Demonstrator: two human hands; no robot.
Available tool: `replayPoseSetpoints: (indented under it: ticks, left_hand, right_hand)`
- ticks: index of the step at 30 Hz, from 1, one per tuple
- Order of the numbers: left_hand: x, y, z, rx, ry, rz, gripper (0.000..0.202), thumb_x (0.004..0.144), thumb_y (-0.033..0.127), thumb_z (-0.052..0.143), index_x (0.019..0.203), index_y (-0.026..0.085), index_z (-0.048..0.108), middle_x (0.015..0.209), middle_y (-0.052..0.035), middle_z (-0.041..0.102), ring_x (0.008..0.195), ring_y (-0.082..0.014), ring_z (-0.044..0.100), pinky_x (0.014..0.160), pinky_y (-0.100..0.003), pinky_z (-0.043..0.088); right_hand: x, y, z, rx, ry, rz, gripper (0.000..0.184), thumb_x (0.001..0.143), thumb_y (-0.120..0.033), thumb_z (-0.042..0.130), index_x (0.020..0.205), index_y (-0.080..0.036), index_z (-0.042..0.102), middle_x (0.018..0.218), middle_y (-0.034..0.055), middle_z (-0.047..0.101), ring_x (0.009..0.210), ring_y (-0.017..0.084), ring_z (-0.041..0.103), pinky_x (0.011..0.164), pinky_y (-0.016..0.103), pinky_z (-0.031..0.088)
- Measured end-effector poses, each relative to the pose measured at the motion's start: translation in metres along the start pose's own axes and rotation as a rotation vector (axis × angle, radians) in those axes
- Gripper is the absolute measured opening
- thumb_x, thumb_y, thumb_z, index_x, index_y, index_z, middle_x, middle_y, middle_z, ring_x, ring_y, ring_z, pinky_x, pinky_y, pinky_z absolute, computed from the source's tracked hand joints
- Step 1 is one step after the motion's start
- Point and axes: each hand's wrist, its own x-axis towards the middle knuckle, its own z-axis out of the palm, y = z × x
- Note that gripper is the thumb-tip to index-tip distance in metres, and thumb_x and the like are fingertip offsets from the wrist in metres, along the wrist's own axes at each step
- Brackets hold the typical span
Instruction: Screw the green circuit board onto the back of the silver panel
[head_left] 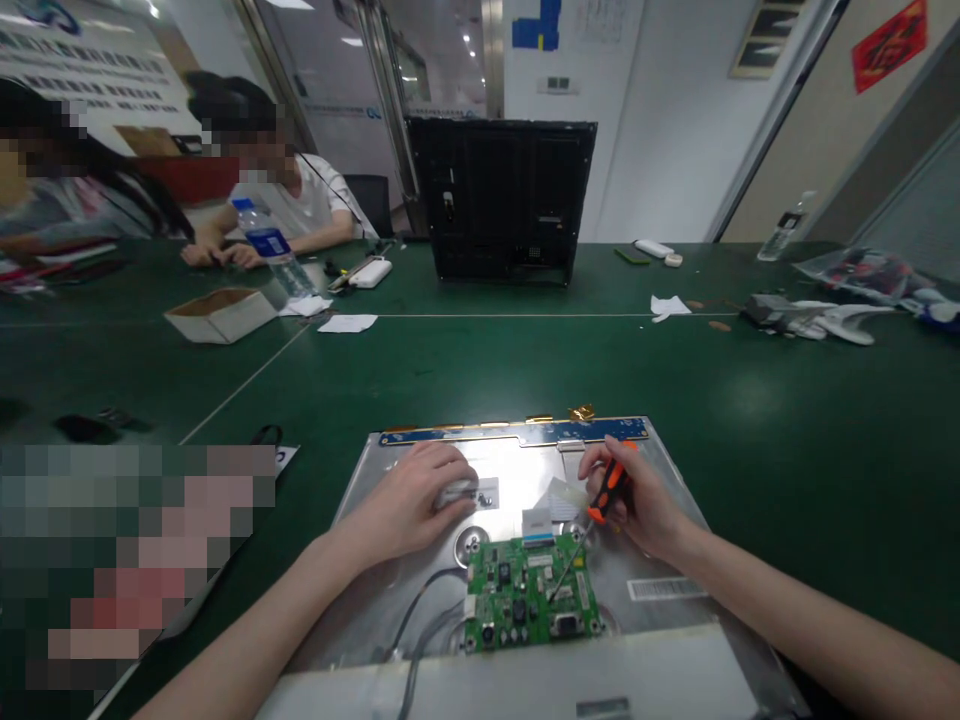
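- The screwdriver [611, 487] is grasped by its orange-and-black handle in the right hand [637, 508], its shaft slanted down over the green circuit board [529, 592]; whether the tip touches cannot be told.
- The circuit board is seated on the metal panel [517, 465], which is laid on the table [750, 450].
- The fingers of the left hand [416, 495] are curled over something shiny on the panel, beside a few small dark pieces [486, 498]; whether it is gripped or merely covered cannot be told.
- Components could be scratched or a trace cut if the tip is allowed to slip.
- The ribbon cable [538, 527] could be creased or pulled loose if it is caught by the right hand or the shaft.
- The small pieces could be scattered if they are brushed by the left hand.
- Counted: one screwdriver, one green circuit board, one blue strip board [525, 433] along the panel's far edge, and two cables [420, 597] at the green board's left side.
- Farther off: one black monitor housing [502, 200], one open box [221, 318], two bottles [274, 245] and two seated people [319, 195].
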Motion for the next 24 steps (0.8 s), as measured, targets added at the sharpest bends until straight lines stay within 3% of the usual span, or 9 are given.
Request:
replayPoseSetpoints:
  ticks: [7,16,24]
  left_hand:
    - [0.007,-0.007,-0.005,-0.027,-0.004,0.006,0.012,0.091,0.024,0.054,0.101,0.022,0.060,0.101,-0.0048,0.061,0.098,-0.0236,0.055,0.092,-0.041,0.039]
    - [0.011,-0.006,-0.016,-0.088,-0.021,-0.021,0.012,0.091,0.020,0.054,0.101,0.022,0.060,0.101,-0.0042,0.061,0.096,-0.0227,0.055,0.089,-0.040,0.039]
    - [0.007,-0.001,-0.006,-0.127,-0.006,-0.008,0.012,0.090,0.017,0.052,0.094,0.021,0.062,0.093,-0.0038,0.062,0.091,-0.0218,0.057,0.083,-0.037,0.041]
  right_hand:
    - [0.008,0.002,0.000,0.065,0.008,0.027,0.053,0.073,-0.069,0.060,0.066,-0.017,0.062,0.037,-0.0081,0.035,0.032,0.004,0.028,0.034,0.017,0.025]
    - [0.017,-0.005,0.008,0.145,0.038,0.041,0.052,0.073,-0.070,0.059,0.066,-0.018,0.060,0.036,-0.0087,0.029,0.032,0.004,0.024,0.034,0.017,0.022]
    - [0.015,-0.006,0.007,0.153,0.063,0.060,0.050,0.066,-0.068,0.066,0.066,-0.018,0.061,0.037,-0.0080,0.036,0.032,0.003,0.025,0.033,0.017,0.021]
